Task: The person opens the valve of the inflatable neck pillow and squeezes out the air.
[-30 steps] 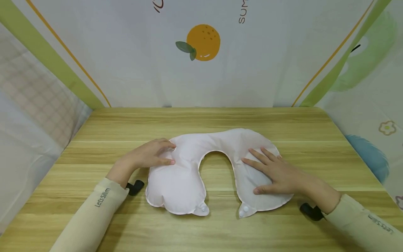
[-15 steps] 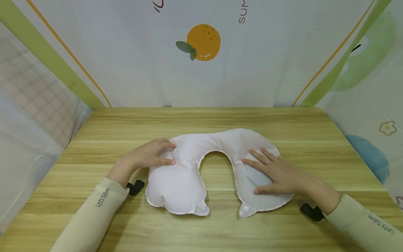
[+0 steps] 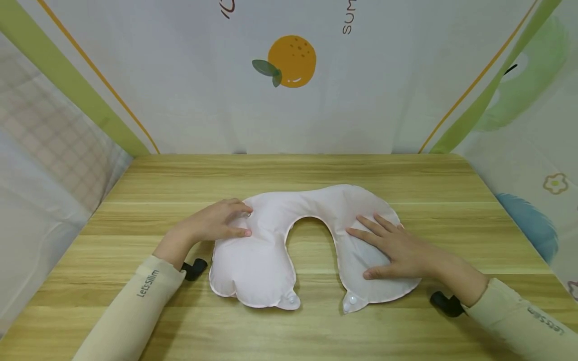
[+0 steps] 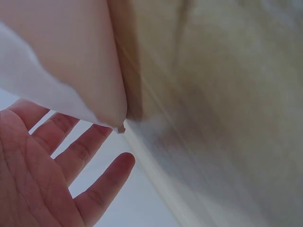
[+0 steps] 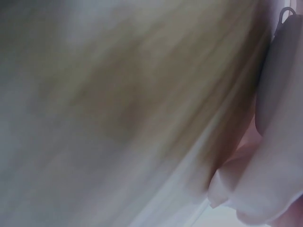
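Pale pink, U-shaped pillow (image 3: 311,203) of soft smooth material: how do the hands lie on it?

The right hand (image 3: 399,249) is released, with the fingers spread over the pillow's right part. The left hand (image 3: 215,220) is released also; its relaxed fingers touch the left part.

And where is the pillow?

It lies flat on the yellowish, wood-patterned counter (image 3: 311,333), with its gap on the near side. At each end is one small tab (image 3: 286,303) with a round button (image 3: 352,300).

What is farther out?

Beige sleeves (image 3: 128,308) with dark lettering lead to both hands. Behind the counter hangs a white cloth (image 3: 203,95) with a printed orange fruit (image 3: 295,57).
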A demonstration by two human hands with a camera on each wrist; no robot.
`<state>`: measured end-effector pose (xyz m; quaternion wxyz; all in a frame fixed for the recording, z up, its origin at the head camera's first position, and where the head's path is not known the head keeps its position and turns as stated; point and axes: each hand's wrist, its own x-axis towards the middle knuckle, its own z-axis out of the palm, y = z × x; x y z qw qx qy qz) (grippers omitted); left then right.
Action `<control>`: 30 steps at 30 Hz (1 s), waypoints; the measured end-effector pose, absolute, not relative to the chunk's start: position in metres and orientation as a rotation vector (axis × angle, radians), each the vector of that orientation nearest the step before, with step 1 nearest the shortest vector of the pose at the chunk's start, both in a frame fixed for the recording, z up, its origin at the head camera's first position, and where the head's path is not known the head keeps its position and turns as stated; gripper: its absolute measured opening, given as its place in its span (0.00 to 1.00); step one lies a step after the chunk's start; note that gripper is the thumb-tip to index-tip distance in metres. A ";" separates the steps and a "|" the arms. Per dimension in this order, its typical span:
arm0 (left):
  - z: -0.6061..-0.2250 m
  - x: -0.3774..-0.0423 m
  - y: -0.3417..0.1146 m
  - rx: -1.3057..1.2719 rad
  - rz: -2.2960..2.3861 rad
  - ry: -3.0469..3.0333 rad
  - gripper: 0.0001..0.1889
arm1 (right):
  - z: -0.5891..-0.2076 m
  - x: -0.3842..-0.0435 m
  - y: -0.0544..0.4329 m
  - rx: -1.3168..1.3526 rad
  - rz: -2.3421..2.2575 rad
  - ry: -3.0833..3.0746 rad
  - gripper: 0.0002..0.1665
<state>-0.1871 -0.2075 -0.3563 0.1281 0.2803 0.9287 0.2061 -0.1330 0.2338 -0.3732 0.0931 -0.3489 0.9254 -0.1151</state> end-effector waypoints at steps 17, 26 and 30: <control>-0.357 -0.187 -0.207 0.823 0.609 2.708 0.31 | -0.371 -0.133 0.232 -1.029 -0.353 2.728 0.50; -0.357 -0.187 -0.207 0.819 0.607 2.710 0.31 | -0.372 -0.134 0.231 -1.041 -0.365 2.721 0.49; -0.357 -0.186 -0.207 0.820 0.608 2.712 0.31 | -0.372 -0.134 0.231 -1.033 -0.382 2.706 0.49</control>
